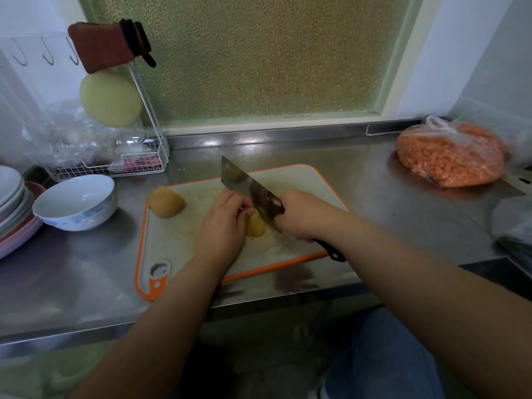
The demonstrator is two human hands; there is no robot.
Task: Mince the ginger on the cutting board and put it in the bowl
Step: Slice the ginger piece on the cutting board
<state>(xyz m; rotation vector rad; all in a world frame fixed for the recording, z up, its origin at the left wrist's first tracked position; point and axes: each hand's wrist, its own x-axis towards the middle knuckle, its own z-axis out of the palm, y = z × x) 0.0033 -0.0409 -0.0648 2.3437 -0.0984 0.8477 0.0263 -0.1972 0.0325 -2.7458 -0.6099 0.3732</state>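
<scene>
A white cutting board (305,182) with an orange rim lies on the steel counter. My left hand (223,223) holds a yellow piece of ginger (255,226) at the board's middle, fingers curled on its top. My right hand (302,216) grips the black handle of a cleaver (244,184); the blade stands against the ginger's right side. A second, larger ginger piece (166,201) sits at the board's left edge. A white bowl (76,201) with nothing visible inside stands left of the board.
Stacked plates (13,197) sit at the far left beside the bowl. A wire rack (115,165) with plastic bags stands behind it. A bag of orange food (450,156) lies at the back right. The counter's front edge (259,303) runs just below the board.
</scene>
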